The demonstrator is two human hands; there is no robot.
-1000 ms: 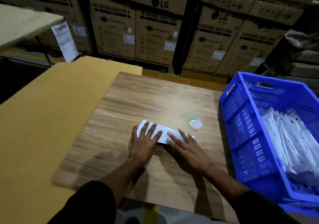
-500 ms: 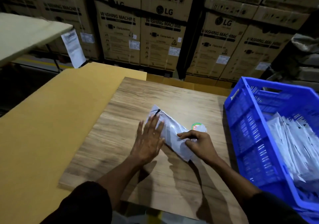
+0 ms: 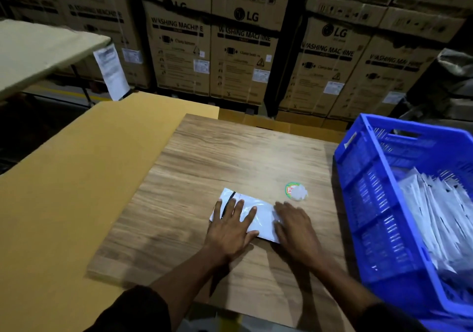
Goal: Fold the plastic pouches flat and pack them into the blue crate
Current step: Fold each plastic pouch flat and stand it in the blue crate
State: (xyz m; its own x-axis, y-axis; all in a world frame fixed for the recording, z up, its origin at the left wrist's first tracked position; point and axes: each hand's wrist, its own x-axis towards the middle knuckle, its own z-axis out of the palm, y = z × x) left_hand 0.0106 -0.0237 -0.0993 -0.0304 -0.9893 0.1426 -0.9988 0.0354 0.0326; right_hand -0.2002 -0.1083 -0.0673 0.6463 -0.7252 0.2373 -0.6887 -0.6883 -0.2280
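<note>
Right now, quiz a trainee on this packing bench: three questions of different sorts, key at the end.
1. True or false: both the left hand and the right hand lie flat on the white pouch.
2. Which side of the wooden board is the blue crate on? A) left B) right C) far edge
3. Fill in: the small round sticker lies between the pouch and the ____.

Key: 1 true; 2 B; 3 crate.
</note>
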